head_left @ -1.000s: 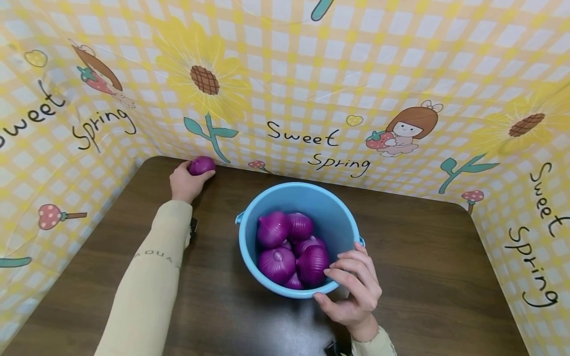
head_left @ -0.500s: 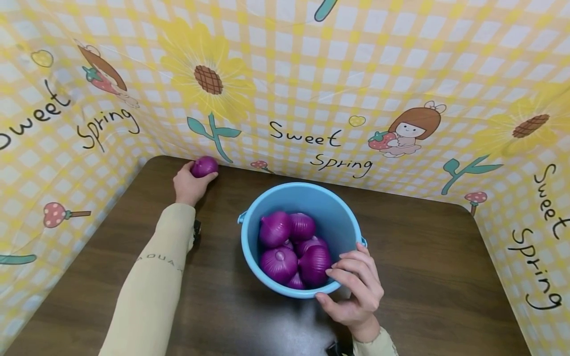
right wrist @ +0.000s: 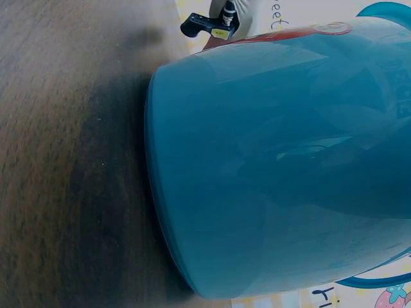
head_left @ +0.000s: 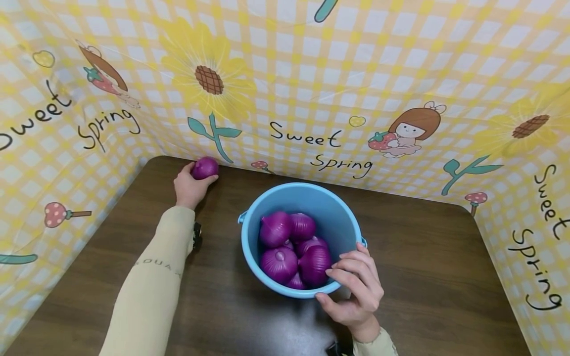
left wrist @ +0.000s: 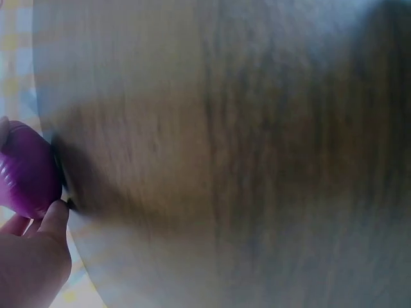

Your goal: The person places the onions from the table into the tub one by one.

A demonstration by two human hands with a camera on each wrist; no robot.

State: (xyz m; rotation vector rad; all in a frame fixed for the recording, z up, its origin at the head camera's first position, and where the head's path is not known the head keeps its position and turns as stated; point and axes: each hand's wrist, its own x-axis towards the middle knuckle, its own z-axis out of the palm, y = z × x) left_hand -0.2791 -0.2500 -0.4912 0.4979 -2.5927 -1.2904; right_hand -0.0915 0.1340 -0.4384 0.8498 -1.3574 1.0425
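A purple onion is at the far left corner of the table, with my left hand holding it between thumb and fingers. The left wrist view shows the same onion at its left edge, the thumb lying along its side. My right hand grips the near right rim of a light blue bucket, fingertips over the rim and thumb at the front. Inside the bucket lie several purple onions, some partly hidden under others. Only the bucket's outer wall fills the right wrist view; the right hand is out of it.
The bucket stands upright on a dark brown wooden table. Yellow checked cloth with printed flowers and lettering rises behind the table and along both sides. The bucket's handle joint juts out on its left.
The whole scene has shifted slightly right in the head view. Relative to the table, the left hand with its onion and the right hand on the bucket hardly move.
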